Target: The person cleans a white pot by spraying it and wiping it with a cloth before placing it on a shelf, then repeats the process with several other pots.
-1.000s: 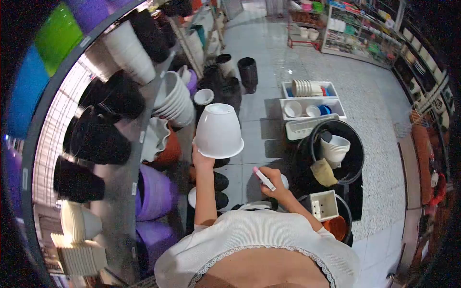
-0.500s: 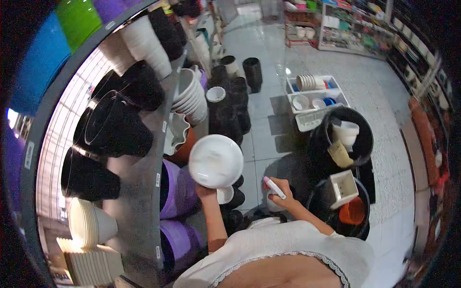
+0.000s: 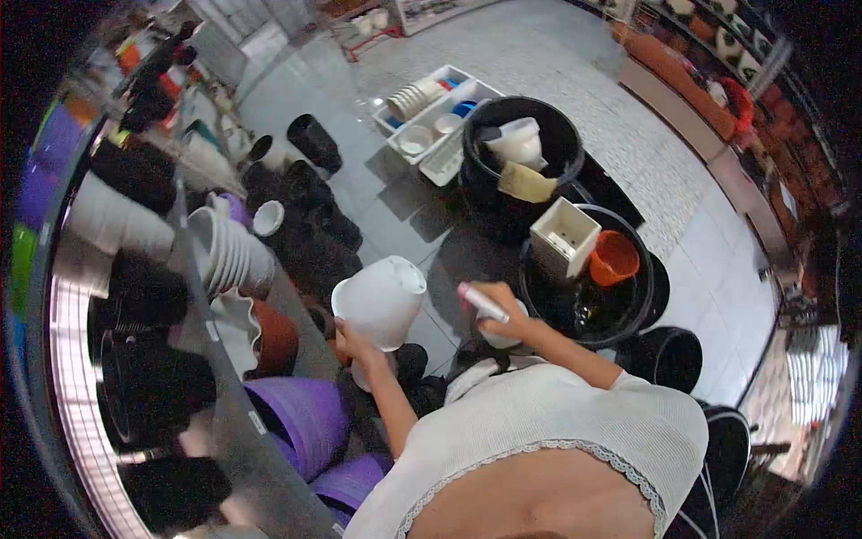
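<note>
My left hand [image 3: 356, 344] grips a white plastic pot [image 3: 375, 304] by its rim. The pot is tipped over, with its base facing up and to the right and small holes showing there. In my right hand [image 3: 519, 316] is a white marker [image 3: 485, 303] with a pink end, pointing up and left, a little to the right of the pot. Under the right hand a second white container [image 3: 503, 336] shows in part.
At the left, a shelf holds black pots [image 3: 153, 391], stacked white pots [image 3: 229, 251] and purple pots [image 3: 310, 422]. Two big black tubs stand at right; the nearer holds a square cream pot [image 3: 564, 238] and an orange pot [image 3: 615, 259]. Beyond is a white divided tray [image 3: 440, 117].
The view has swung to the right. My left hand has turned the white pot from base toward me to lying tilted on its side. The marker stays in my right hand.
</note>
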Demonstrator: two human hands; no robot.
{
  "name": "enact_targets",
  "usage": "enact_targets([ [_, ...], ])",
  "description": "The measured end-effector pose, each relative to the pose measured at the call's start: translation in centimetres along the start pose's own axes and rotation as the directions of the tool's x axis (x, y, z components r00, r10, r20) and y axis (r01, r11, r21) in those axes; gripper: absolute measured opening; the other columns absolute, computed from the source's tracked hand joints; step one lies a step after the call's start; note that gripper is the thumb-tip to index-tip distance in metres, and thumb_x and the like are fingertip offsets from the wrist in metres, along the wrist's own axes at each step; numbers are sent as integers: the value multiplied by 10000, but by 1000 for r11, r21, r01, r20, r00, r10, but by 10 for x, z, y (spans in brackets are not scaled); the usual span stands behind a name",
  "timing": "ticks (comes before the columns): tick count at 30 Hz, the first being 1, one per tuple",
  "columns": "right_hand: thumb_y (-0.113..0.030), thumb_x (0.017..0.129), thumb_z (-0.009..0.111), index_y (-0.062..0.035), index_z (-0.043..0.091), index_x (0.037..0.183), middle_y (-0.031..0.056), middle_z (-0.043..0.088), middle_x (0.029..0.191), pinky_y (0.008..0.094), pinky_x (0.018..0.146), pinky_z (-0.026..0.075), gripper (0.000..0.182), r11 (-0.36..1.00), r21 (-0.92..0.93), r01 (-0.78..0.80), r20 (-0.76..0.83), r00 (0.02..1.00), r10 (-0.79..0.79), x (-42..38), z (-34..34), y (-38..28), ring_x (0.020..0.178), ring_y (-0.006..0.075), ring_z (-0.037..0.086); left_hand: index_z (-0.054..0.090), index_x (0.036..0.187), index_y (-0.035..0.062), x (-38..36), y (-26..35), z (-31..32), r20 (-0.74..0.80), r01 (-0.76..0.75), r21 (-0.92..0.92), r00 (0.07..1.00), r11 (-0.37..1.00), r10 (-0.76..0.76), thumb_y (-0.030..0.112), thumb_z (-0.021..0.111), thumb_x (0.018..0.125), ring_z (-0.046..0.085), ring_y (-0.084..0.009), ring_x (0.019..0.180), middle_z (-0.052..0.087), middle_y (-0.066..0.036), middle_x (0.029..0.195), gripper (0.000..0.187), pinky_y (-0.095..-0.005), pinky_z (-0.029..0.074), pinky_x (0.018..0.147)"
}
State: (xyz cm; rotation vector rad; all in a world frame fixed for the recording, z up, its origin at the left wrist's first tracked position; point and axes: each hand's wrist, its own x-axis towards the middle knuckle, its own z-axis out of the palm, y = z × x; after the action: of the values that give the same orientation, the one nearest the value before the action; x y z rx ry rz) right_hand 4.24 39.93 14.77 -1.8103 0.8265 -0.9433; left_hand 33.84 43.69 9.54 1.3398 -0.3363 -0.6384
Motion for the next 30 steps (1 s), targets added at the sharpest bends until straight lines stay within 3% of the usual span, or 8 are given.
enact_targets([
  [1, -148, 548, 585, 3, 558, 913, 103, 572, 785, 303, 679, 449, 396, 971, 230, 60, -115, 993, -34, 1, -13, 12, 714, 169, 547, 531, 1080, -54, -11, 14, 16, 4, 46, 134, 999, 990, -46, 300, 438, 975, 595, -246, 876, 588, -165, 1045, 380, -378, 493, 764],
  [3, -125, 622, 612, 7, 516, 1141, 91, 599, 917, 298, 762, 463, 544, 974, 225, 2, -280, 958, 63, -2, -41, 28, 833, 167, 576, 521, 1074, -60, -20, 32, 43, -4, 115, 390, 992, 913, -124, 274, 441, 976, 598, -244, 880, 589, -160, 1050, 358, -378, 493, 764],
  [8, -28, 663, 586, 6, 506, 1088, 98, 590, 962, 313, 795, 466, 435, 987, 153, 50, -690, 720, 70, 18, -105, 52, 873, 168, 570, 489, 1151, -52, 8, -26, 44, 166, 174, 175, 965, 969, -203, 180, 517, 942, 593, -234, 924, 590, -144, 1079, 314, -376, 486, 781],
  [11, -25, 676, 583, -20, 517, 1079, 106, 585, 916, 304, 718, 455, 408, 969, -241, -50, -758, 633, -156, 47, -143, 61, 794, 191, 572, 481, 1195, -33, 26, -41, 56, 202, 220, 280, 938, 934, -282, 122, 562, 910, 594, -239, 946, 586, -128, 1106, 335, -366, 474, 803],
  [14, -39, 688, 572, -21, 519, 1096, 125, 595, 901, 310, 724, 459, 412, 889, -311, -336, -791, 611, -45, 64, -175, 83, 766, 234, 584, 481, 1208, -24, 37, -49, 84, 264, 242, 319, 906, 916, -331, 105, 570, 901, 588, -236, 964, 583, -120, 1118, 345, -354, 465, 817],
  [21, -73, 695, 614, -24, 465, 1231, 157, 614, 981, 330, 780, 470, 558, 864, -302, -402, -783, 621, 15, 49, -216, 195, 859, 296, 611, 474, 1223, -10, 69, -44, 206, 409, 328, 296, 805, 897, -429, 89, 569, 897, 572, -193, 980, 582, -97, 1110, 354, -331, 461, 812],
  [26, -89, 622, 725, -78, 429, 1286, 190, 510, 1223, 420, 941, 404, 727, 708, -367, -603, -631, 721, 286, 22, -201, 253, 1117, 397, 486, 471, 1225, -14, 90, -45, 270, 439, 385, 325, 748, 864, -498, 97, 558, 904, 562, -180, 1006, 569, -92, 1133, 350, -305, 455, 834],
  [30, -72, 592, 739, -103, 399, 1315, 214, 495, 1204, 428, 951, 400, 800, 650, -387, -654, -490, 743, 456, 33, -215, 242, 1119, 414, 476, 471, 1218, -1, 92, -45, 301, 509, 374, 268, 728, 888, -460, 117, 566, 903, 559, -174, 1006, 566, -80, 1137, 349, -300, 443, 848],
])
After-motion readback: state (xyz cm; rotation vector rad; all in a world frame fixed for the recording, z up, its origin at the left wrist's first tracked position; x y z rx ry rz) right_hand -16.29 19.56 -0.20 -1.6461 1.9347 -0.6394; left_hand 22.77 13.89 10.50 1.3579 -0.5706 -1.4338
